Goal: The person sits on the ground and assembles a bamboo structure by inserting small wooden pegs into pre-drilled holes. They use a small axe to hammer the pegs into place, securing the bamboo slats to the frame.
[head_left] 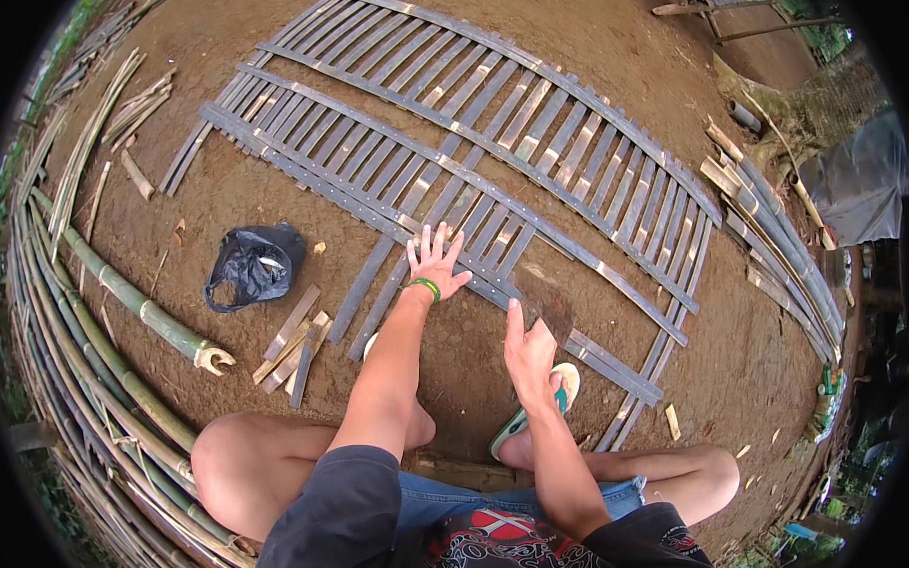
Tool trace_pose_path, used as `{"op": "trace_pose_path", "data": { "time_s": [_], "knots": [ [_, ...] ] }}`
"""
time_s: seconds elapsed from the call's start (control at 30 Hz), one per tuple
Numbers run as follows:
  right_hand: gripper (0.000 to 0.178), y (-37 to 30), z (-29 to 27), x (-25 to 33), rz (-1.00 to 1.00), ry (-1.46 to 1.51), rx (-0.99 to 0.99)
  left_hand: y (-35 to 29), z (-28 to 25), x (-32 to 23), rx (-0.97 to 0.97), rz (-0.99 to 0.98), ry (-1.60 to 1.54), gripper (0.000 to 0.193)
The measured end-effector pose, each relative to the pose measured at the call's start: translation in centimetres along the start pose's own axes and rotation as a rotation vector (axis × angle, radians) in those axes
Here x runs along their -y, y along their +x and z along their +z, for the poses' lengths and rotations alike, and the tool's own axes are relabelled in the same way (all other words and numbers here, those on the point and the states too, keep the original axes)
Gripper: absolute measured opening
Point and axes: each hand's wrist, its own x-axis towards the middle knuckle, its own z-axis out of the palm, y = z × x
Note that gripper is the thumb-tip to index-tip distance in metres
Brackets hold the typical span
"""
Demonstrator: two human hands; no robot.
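My left hand (437,262), with a green band at its wrist, presses flat with fingers spread on the near rail of a bamboo slat panel (345,158). Closed round a grip that my palm hides, my right hand (530,353) holds a tool with a broad, rusty brown blade (548,303). That blade lies over the same near rail, right of my left hand; its exact kind is unclear. Slats cross the long rails in the panel, and rows of small dots, perhaps nail heads, run along them. Several slat ends jut toward me, left of my left hand.
A black plastic bag (257,263) sits on the dirt at left, near short bamboo offcuts (298,342). One thick bamboo pole (140,305) and a long pole stack (88,397) line the left side. Split bamboo (773,233) is piled at right. My sandalled foot (520,437) is close below the blade.
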Motion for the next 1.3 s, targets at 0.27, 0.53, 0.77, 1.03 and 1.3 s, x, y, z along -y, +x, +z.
{"op": "trace_pose_path", "data": {
  "time_s": [0.27,0.53,0.77,1.03,1.3],
  "knots": [
    [0.040,1.5,4.6,-8.0,-0.052,-0.314,0.220,0.4,0.5,-0.5,-0.030,0.035,-0.009,0.095],
    [0.031,-0.5,3.0,-4.6,-0.297,0.082,-0.200,0.2,0.0,-0.4,0.015,0.005,-0.008,0.093],
    [0.039,0.2,2.3,-4.3,0.136,0.016,0.027,-0.2,0.3,0.8,-0.022,0.011,-0.020,0.091],
    [0.040,2.5,5.4,-7.5,0.166,-0.356,0.318,0.5,-0.1,-0.5,0.016,0.009,0.030,0.093],
    [0.038,-0.2,4.8,-8.5,-0.062,-0.077,0.100,0.5,-0.6,-1.4,0.013,0.043,0.021,0.090]
  ]
}}
